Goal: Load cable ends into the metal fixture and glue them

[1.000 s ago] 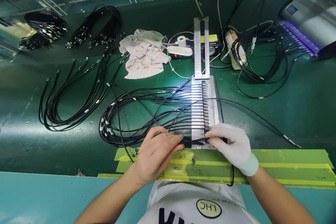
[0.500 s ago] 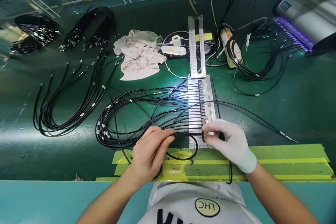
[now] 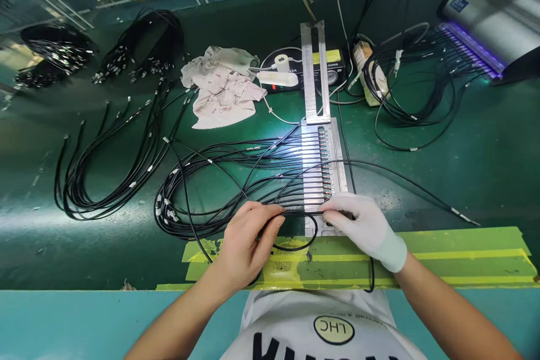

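My bare left hand [image 3: 248, 242] pinches a thin black cable [image 3: 300, 246] that curls in a small loop over the yellow tape [image 3: 442, 261]. My right hand [image 3: 363, 225], in a white glove, presses fingertips closed on the cable's end at the near end of the slotted metal fixture [image 3: 323, 171]. Several black cables lie side by side in the fixture's slots and fan out left into a coiled bundle [image 3: 189, 202].
Another loose cable bundle [image 3: 113, 180] lies to the left, with more piles at the far left. A crumpled cloth [image 3: 223, 90], a small controller box [image 3: 333, 70], a cable coil [image 3: 405, 95] and a purple-lit machine [image 3: 485, 17] sit behind.
The cable, held straight between both hands a second ago, has curled into a loop. My right hand moved up to the fixture's near slots; the left hand shifted slightly.
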Demonstrator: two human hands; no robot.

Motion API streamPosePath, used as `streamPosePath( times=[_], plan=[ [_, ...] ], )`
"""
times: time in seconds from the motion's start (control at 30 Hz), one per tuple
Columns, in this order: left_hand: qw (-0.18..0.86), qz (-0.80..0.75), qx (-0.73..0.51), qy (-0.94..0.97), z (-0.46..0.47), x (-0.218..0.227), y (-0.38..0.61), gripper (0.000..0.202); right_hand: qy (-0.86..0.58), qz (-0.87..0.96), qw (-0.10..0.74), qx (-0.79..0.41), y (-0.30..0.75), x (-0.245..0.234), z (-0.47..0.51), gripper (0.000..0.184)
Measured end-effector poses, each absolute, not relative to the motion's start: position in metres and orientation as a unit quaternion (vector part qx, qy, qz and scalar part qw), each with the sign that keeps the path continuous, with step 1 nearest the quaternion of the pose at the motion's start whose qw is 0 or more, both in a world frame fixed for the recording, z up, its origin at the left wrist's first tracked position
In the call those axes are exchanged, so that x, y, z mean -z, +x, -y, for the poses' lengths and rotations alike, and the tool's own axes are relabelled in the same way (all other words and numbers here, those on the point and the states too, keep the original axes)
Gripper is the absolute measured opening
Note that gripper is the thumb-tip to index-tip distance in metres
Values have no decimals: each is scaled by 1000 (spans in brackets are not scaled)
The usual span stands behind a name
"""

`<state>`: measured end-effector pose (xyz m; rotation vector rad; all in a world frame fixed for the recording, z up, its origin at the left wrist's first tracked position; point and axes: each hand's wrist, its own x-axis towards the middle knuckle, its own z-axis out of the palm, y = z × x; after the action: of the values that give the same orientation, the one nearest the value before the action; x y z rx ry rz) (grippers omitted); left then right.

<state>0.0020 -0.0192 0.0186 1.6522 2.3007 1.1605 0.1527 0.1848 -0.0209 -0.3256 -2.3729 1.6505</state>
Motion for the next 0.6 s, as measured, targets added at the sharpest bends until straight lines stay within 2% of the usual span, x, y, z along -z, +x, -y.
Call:
streamPosePath(
  times=[0.07, 0.17, 0.23, 0.33, 0.47, 0.6],
  plan=[
    [40, -760, -374, 530, 19, -16, 1, 18, -123, 811, 120, -560, 152, 20, -185, 13],
    [23, -775, -378, 506, 20, -13, 1, 16, -152, 821, 273, -477, 154, 18, -185, 26],
    [22, -790, -378, 483, 20, -13, 1, 15, -126, 842, 351, -390, 155, 18, -182, 22],
    [31, -799, -380, 465, 18, -15, 3, 16, -79, 886, 316, -329, 154, 21, -172, 21],
    [41, -781, -377, 496, 16, -15, 6, 18, -108, 888, 252, -369, 149, 24, -160, 20],
    [0, -754, -325, 571, 16, -7, 4, 22, -134, 843, 293, -431, 150, 26, -164, 26]
  ],
)
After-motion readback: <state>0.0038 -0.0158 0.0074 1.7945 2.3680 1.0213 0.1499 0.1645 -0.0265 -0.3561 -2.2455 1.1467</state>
